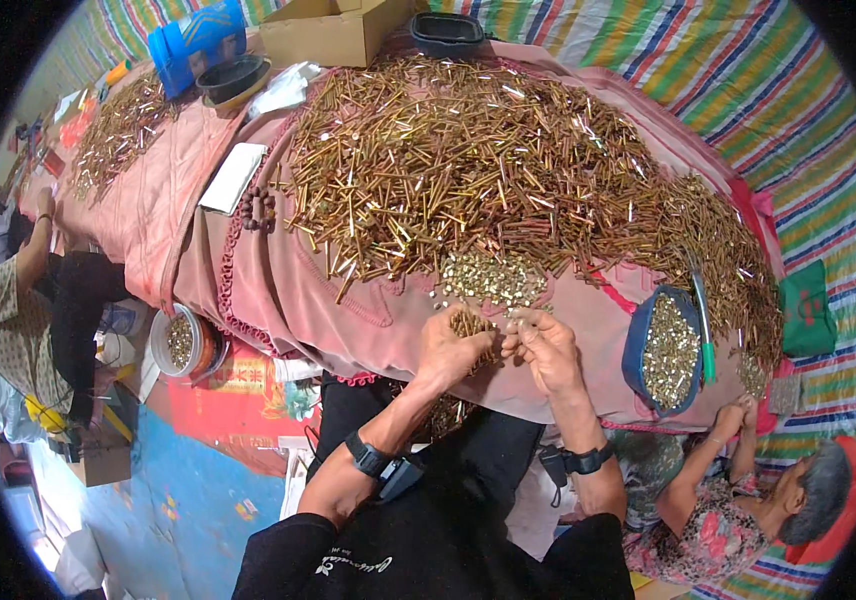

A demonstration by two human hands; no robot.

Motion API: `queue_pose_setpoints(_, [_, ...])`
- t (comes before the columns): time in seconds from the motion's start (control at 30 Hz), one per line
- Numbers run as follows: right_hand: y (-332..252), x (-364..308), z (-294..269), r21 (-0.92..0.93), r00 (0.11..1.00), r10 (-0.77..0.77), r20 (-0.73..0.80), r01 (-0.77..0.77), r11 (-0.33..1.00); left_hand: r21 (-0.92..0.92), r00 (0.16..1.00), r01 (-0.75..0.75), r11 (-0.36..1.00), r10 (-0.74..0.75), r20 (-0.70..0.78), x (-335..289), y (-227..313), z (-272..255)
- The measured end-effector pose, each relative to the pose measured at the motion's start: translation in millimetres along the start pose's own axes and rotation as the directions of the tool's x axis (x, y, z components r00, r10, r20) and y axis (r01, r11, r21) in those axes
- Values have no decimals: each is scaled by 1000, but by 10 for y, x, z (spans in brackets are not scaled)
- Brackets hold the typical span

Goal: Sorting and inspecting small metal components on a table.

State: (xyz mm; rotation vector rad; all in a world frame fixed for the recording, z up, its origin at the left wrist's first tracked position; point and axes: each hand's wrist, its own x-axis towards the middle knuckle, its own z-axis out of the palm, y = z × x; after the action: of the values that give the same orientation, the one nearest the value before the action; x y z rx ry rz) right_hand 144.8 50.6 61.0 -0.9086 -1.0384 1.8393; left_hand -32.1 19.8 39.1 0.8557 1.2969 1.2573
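Observation:
My left hand is closed around a bundle of thin brass-coloured metal rods, their ends pointing up. Right beside it, my right hand has thumb and fingertips pinched together close to the bundle. What that pinch holds, if anything, is too small to make out. Just beyond both hands lies a little heap of small shiny gold-coloured pieces. Behind that heap spreads a large pile of loose brass-coloured rods on the pink cloth. Some more rods show below my left hand, near my lap.
To the right stands a blue tub of small gold pieces, with a green-handled tool alongside. A white bucket sits at the left. Beads and a white pad lie on the cloth. Other people work at left and lower right.

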Motion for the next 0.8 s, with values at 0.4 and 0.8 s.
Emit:
queue_pose_setpoints(0.4, [-187,73,333,-829,832,-436,343,486,275,188,999,-17,982,24,-33,-10,102,-40])
queue_pose_setpoints(0.8, [-173,103,336,-812,858,-423,292,456,364,151,998,-19,988,27,-49,-25,149,1])
